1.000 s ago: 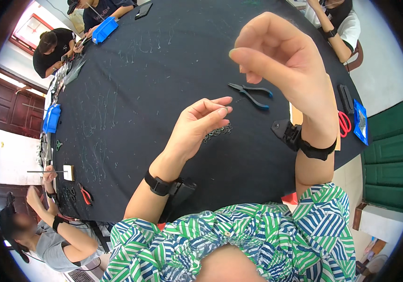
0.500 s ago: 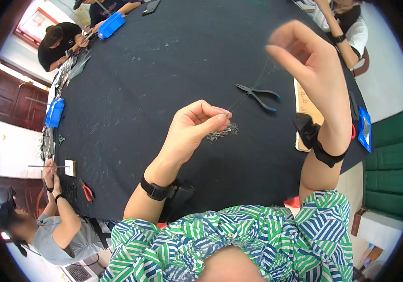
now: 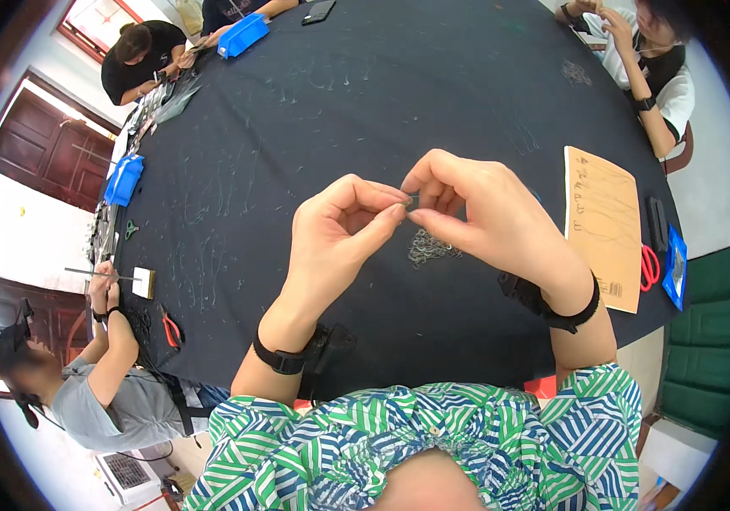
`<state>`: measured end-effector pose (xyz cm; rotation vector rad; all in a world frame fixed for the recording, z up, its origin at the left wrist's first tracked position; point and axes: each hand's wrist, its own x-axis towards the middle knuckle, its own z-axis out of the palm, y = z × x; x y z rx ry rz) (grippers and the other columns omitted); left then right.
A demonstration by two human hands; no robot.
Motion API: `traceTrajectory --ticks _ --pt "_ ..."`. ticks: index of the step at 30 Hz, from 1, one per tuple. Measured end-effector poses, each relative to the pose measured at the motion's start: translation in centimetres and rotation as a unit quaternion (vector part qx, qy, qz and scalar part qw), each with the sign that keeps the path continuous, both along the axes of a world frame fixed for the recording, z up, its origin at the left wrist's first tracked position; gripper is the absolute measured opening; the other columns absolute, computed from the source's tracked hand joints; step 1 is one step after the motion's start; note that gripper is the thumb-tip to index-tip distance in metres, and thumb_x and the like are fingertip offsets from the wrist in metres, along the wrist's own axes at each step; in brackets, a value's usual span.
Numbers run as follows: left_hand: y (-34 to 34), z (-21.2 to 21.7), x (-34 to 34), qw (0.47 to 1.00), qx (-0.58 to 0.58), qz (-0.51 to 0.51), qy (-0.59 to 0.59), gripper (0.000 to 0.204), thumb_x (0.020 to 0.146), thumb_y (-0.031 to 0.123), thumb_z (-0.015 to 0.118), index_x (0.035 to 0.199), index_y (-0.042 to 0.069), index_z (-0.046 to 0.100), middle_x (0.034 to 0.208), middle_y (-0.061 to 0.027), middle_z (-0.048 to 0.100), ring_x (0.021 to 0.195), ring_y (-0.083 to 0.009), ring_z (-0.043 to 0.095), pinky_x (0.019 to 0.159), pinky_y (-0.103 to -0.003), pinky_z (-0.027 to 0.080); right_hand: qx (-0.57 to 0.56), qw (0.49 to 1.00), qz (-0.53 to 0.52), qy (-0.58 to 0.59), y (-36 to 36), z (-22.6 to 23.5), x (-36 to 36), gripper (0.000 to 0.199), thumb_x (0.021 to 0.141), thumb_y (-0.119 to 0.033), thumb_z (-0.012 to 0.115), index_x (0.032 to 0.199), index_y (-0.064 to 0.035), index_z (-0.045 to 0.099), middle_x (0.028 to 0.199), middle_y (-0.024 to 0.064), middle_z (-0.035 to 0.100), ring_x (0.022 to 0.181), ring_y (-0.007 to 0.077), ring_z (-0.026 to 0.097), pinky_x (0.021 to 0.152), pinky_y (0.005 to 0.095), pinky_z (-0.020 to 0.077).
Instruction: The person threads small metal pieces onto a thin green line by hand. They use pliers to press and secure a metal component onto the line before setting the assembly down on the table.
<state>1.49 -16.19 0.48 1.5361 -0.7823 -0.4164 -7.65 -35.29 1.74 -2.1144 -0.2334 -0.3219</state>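
Note:
My left hand point(image 3: 335, 234) is closed in a pinch on a small metal piece point(image 3: 409, 204), too tiny to make out its shape. My right hand point(image 3: 493, 217) meets it from the other side, index finger and thumb curved around a bit of thin line at the left fingertips. Just below the fingers lies a pile of small hook-shaped metal pieces point(image 3: 430, 248) on the black cloth point(image 3: 433, 332). The pliers are mostly hidden behind my right hand; only a bit of blue handle shows.
On the right lie a brown notebook point(image 3: 602, 234), red-handled scissors point(image 3: 650, 267) and a blue packet point(image 3: 676, 266). Red-handled pliers point(image 3: 171, 328) and a white block point(image 3: 143, 283) sit at left. Several people work around the table; blue trays point(image 3: 243, 36) stand at its far-left edge.
My right hand has come down and left from high over the table to my left fingertips, covering the pliers. My left hand keeps its pinch. The whole view has shifted slightly.

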Motion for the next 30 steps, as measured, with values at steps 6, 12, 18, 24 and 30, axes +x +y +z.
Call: traceTrajectory --ticks 6,12,18,24,30 --pt "0.39 -0.20 0.26 0.999 -0.019 -0.016 0.034 0.007 0.091 0.002 0.069 0.096 -0.003 0.067 0.101 -0.0091 0.071 0.089 -0.0102 0.068 0.081 -0.024 0.056 -0.154 0.971 -0.058 -0.171 0.71 -0.10 0.36 0.015 0.079 -0.005 0.070 0.089 -0.0043 0.059 0.080 0.0096 0.059 0.074 0.0295 0.062 0.063 0.0392 0.0494" --pt "0.69 0.09 0.43 0.997 0.008 -0.029 0.067 0.009 0.090 0.000 0.070 0.098 -0.001 0.066 0.102 -0.0107 0.071 0.092 -0.0126 0.068 0.083 -0.026 0.056 -0.232 0.946 -0.048 -0.223 0.89 0.13 0.26 0.015 0.078 -0.008 0.071 0.086 -0.0051 0.059 0.079 0.0086 0.056 0.073 0.0282 0.060 0.062 0.0393 0.0483" --pt "0.56 0.05 0.28 0.997 -0.011 -0.031 0.074 0.010 0.090 0.001 0.070 0.099 0.000 0.065 0.098 -0.0095 0.072 0.088 -0.0121 0.068 0.079 -0.025 0.056 -0.178 0.966 -0.050 -0.183 0.88 -0.01 0.27 0.013 0.077 -0.006 0.073 0.083 -0.0047 0.061 0.077 0.0085 0.056 0.070 0.0266 0.060 0.061 0.0378 0.0478" --pt "0.61 -0.05 0.49 0.996 -0.017 -0.033 0.075 0.010 0.090 0.001 0.071 0.098 0.001 0.064 0.096 -0.0078 0.071 0.088 -0.0112 0.067 0.078 -0.024 0.056 -0.154 0.972 -0.050 -0.169 0.94 0.12 0.32 0.013 0.075 -0.004 0.074 0.081 -0.0045 0.062 0.075 0.0084 0.057 0.069 0.0267 0.061 0.061 0.0375 0.0479" --pt "0.73 0.03 0.87 0.998 0.014 -0.032 0.061 0.013 0.089 0.001 0.072 0.098 0.003 0.064 0.095 -0.0044 0.070 0.088 -0.0098 0.067 0.078 -0.024 0.055 -0.194 0.961 -0.053 -0.188 0.80 0.20 0.34 0.014 0.074 -0.005 0.074 0.081 -0.0045 0.062 0.074 0.0080 0.056 0.069 0.0263 0.060 0.061 0.0377 0.0476"
